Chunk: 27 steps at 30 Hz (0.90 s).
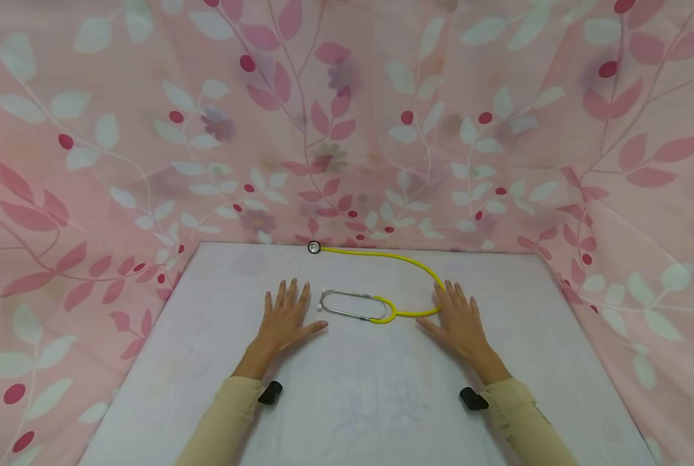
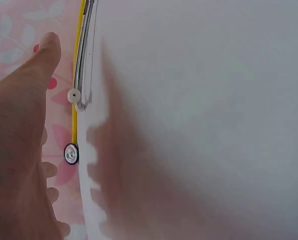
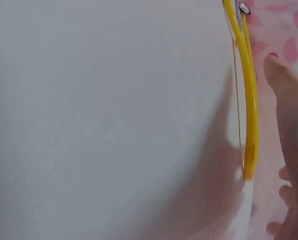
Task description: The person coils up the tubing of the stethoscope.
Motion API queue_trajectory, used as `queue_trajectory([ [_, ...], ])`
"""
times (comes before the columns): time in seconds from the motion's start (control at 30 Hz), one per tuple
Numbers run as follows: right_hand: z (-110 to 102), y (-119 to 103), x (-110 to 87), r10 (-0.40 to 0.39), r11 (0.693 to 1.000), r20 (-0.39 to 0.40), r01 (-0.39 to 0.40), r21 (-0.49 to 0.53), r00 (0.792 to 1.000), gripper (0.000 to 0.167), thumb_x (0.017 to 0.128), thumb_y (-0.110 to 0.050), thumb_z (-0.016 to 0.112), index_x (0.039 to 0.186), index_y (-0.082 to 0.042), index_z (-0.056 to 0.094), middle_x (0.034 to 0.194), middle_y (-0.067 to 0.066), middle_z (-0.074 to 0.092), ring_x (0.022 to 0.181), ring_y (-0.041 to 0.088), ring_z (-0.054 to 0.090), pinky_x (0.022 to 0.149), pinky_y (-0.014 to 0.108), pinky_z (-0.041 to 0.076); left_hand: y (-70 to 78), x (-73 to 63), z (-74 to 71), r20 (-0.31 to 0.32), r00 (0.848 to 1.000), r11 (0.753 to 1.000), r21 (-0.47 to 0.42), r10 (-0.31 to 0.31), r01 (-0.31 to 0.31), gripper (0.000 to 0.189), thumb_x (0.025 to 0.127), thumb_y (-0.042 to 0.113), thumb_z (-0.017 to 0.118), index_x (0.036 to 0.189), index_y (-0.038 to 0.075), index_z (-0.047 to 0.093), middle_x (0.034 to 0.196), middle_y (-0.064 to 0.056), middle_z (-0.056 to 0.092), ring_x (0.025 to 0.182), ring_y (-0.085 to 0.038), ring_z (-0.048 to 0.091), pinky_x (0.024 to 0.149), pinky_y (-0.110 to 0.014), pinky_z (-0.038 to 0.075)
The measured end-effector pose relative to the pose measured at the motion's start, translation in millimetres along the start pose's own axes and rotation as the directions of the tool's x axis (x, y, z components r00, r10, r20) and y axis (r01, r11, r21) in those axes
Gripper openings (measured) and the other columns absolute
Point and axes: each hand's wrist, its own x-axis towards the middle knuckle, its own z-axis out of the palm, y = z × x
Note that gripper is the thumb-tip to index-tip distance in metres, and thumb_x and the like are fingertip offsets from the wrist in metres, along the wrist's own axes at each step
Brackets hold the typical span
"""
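Observation:
A stethoscope (image 1: 407, 314) with yellow tubing lies on the white-covered table. Its metal ear tubes (image 1: 347, 315) point left, and the round chest piece (image 1: 314, 247) rests at the table's back edge. My left hand (image 1: 282, 323), fingers spread, is left of the white ear tips (image 2: 74, 95) and holds nothing. On the other side, my right hand (image 1: 460, 323) is spread too, its fingers overlapping the bend of the yellow tubing in the head view. In the right wrist view a gap shows between that hand and the tubing (image 3: 249, 100).
Pink cloth (image 1: 347, 129) with a leaf pattern hangs behind the table (image 1: 358, 401) and along both sides. A small black device (image 1: 271, 393) sits at the left wrist, and another black device (image 1: 473, 399) at the right wrist.

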Motion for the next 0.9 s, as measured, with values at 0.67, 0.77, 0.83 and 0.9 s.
queue_trajectory([
  [0.67,14.8,-52.2,26.2,-0.298,0.953,-0.079,0.302,0.041,0.951,0.015,0.085,-0.019,0.077,0.098,-0.013,0.075,0.093,0.0,0.07,0.093,0.023,0.062,0.081,0.043,0.043,38.5,47.7,4.6,0.185,0.948,0.965,-0.101,0.259,-0.244,0.09,0.086,0.057,0.066,0.156,0.015,0.028,0.156,-0.009,0.038,0.147,-0.031,0.031,0.121,-0.052,0.021],
  [0.77,15.0,-51.4,27.5,-0.338,0.936,-0.138,0.348,0.051,0.931,0.016,0.083,-0.019,0.079,0.097,-0.014,0.075,0.09,0.0,0.07,0.089,0.023,0.063,0.078,0.042,0.042,39.9,53.8,5.3,0.19,0.931,0.95,-0.065,0.312,-0.305,0.079,0.087,0.053,0.068,0.15,0.013,0.041,0.14,-0.008,0.053,0.13,-0.026,0.048,0.113,-0.044,0.036],
  [0.83,14.9,-51.0,28.0,-0.355,0.928,-0.162,0.368,0.054,0.921,0.017,0.082,-0.018,0.079,0.097,-0.013,0.075,0.088,0.0,0.07,0.087,0.022,0.064,0.078,0.042,0.042,40.3,56.8,4.4,0.176,0.926,0.942,-0.036,0.334,-0.333,0.072,0.088,0.049,0.068,0.145,0.011,0.048,0.127,-0.007,0.059,0.114,-0.022,0.054,0.104,-0.039,0.044],
  [0.9,15.8,-49.5,28.1,-0.368,0.923,-0.181,0.381,0.045,0.912,0.017,0.081,-0.019,0.08,0.097,-0.014,0.075,0.087,0.0,0.071,0.084,0.022,0.064,0.078,0.041,0.043,40.1,59.0,3.6,0.148,0.922,0.933,-0.017,0.358,-0.36,0.067,0.089,0.046,0.068,0.143,0.01,0.052,0.115,-0.005,0.06,0.1,-0.018,0.054,0.093,-0.034,0.048],
])
